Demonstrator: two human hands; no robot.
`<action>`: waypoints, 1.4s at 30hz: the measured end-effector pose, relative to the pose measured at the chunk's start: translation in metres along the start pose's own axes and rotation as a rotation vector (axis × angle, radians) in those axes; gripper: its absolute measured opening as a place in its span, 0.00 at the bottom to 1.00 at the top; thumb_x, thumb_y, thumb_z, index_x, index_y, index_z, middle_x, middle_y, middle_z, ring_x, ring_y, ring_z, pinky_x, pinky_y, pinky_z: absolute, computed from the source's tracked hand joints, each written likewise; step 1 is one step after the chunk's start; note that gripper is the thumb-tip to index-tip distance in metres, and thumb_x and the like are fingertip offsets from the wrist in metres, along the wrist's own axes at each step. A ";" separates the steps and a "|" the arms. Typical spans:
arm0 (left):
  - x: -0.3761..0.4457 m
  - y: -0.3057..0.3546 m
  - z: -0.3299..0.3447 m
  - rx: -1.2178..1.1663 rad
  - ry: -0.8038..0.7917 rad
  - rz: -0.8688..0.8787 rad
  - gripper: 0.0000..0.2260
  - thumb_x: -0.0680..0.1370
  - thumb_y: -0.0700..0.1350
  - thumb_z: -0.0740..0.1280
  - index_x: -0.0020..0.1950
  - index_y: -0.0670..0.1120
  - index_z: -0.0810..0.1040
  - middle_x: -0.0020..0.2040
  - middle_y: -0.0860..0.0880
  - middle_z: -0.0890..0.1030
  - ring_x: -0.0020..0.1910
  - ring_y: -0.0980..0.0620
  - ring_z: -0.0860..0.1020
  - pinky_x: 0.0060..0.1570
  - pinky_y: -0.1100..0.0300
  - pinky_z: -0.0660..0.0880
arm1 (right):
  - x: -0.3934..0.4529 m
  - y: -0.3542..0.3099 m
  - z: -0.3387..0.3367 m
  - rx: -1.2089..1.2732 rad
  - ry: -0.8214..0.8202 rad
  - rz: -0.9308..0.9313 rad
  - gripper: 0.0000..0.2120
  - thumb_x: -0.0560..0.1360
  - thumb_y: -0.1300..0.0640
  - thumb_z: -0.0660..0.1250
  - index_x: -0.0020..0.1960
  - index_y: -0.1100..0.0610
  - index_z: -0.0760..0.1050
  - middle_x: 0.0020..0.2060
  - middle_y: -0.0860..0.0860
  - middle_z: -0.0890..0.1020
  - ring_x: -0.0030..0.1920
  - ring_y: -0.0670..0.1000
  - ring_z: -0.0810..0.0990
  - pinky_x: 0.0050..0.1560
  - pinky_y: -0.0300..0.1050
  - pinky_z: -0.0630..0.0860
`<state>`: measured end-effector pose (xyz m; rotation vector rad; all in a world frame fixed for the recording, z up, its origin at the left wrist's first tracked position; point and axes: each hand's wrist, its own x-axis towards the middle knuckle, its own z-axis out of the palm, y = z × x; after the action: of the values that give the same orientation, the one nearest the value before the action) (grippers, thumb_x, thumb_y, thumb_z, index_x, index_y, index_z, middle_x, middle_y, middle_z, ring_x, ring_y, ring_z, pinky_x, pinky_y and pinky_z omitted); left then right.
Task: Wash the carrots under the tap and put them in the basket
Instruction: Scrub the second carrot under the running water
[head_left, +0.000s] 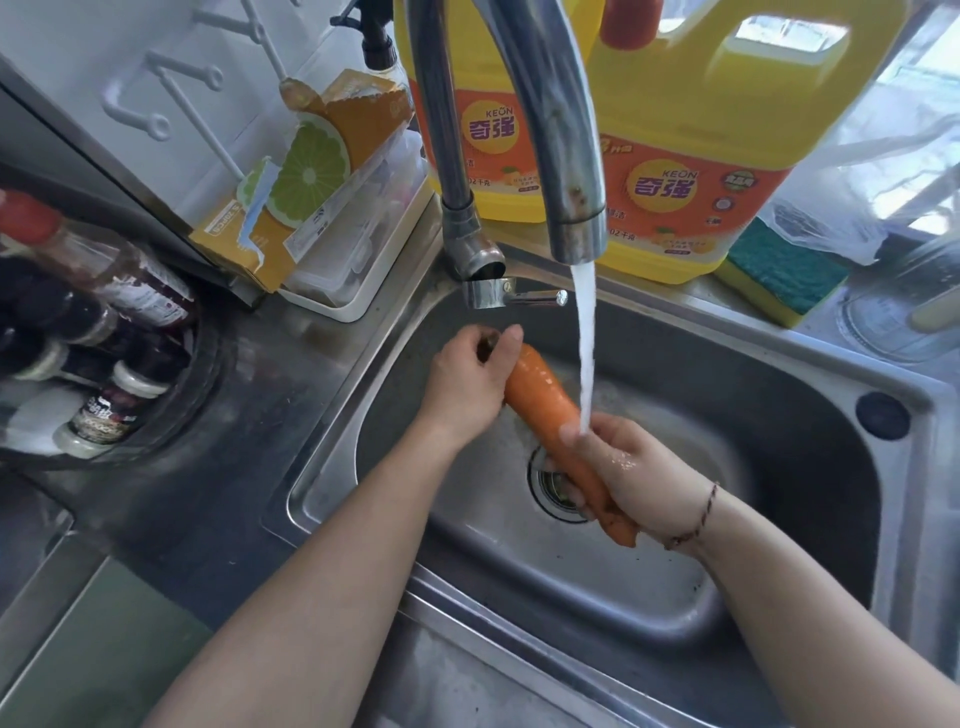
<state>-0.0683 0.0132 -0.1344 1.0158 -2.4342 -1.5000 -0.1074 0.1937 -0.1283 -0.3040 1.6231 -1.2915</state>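
Both hands grip one carrot (540, 400) over the steel sink (779, 395): left hand (467, 379) pinching its top, right hand (628, 467) wrapping its tip. Tap (561, 156) runs at twelve o'clock; detergent jugs (691, 119) line the surface (291, 364) behind.

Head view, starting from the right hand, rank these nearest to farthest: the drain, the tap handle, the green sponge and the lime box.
From the right hand:
1. Drain, just left of it in the sink bottom.
2. Tap handle, above it at the sink's back rim.
3. Green sponge, up right on the counter.
4. Lime box, far up left against the wall.
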 end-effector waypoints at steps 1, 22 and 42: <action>0.000 -0.001 0.000 -0.001 0.010 -0.003 0.25 0.75 0.69 0.59 0.52 0.48 0.76 0.44 0.46 0.81 0.42 0.43 0.82 0.45 0.40 0.80 | 0.000 0.001 0.000 0.039 -0.028 0.000 0.21 0.77 0.44 0.62 0.52 0.63 0.73 0.32 0.54 0.78 0.30 0.54 0.72 0.31 0.47 0.71; 0.007 0.008 0.000 0.114 0.112 -0.013 0.15 0.76 0.58 0.69 0.46 0.45 0.79 0.39 0.51 0.79 0.44 0.47 0.79 0.46 0.53 0.76 | -0.001 -0.002 0.003 -0.398 0.128 -0.062 0.17 0.76 0.61 0.69 0.57 0.44 0.68 0.37 0.47 0.79 0.32 0.45 0.77 0.32 0.42 0.76; -0.004 0.000 -0.039 -0.281 -0.581 0.020 0.18 0.73 0.53 0.68 0.57 0.43 0.80 0.47 0.37 0.82 0.39 0.42 0.84 0.40 0.55 0.82 | -0.018 -0.013 -0.009 -0.134 0.093 0.024 0.16 0.77 0.38 0.62 0.54 0.50 0.75 0.34 0.57 0.81 0.26 0.57 0.72 0.25 0.45 0.69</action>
<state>-0.0490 -0.0140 -0.1136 0.5500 -2.4320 -2.3062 -0.1107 0.2067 -0.1085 -0.3090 1.7906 -1.1963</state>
